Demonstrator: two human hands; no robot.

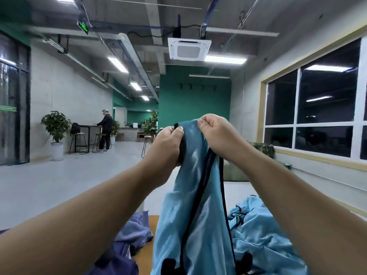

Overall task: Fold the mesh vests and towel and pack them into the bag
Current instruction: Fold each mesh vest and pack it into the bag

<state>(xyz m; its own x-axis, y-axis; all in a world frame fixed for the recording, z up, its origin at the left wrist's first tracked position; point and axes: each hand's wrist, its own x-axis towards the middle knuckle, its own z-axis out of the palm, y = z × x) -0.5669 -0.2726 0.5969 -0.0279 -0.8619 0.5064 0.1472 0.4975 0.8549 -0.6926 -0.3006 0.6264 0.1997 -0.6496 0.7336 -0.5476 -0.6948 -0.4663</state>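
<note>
A light-blue mesh vest (195,205) is held up in the air, well above the worktop (148,253), and hangs down between both forearms. The left hand (168,143) is clamped on 1 upper corner, with dark trim bunched under the thumb; the right hand (215,132) pinches the neighbouring top edge, so the 2 hands are close together but not touching.

The fabric is judged to be very light, thin and completely limp: it drapes in long folds and keeps no shape of its own. The smooth mesh is likely to slide on itself, so folds may slip open unless pressed flat. The dark binding along the armhole and edges looks the firmest part, and the shoulder seams or bound corners are judged the best places to take hold, since tension between 2 such points would spread the panel square.

On the worktop, at the lower right, a second light-blue mesh vest (260,235) lies crumpled, with a dark cord visible near its top. At the lower left, a bluish-purple cloth (135,231) lies in a heap; it may be the towel or the bag, and it cannot be told which. No open container is plainly visible, so nothing can be said about what has been packed.
</note>
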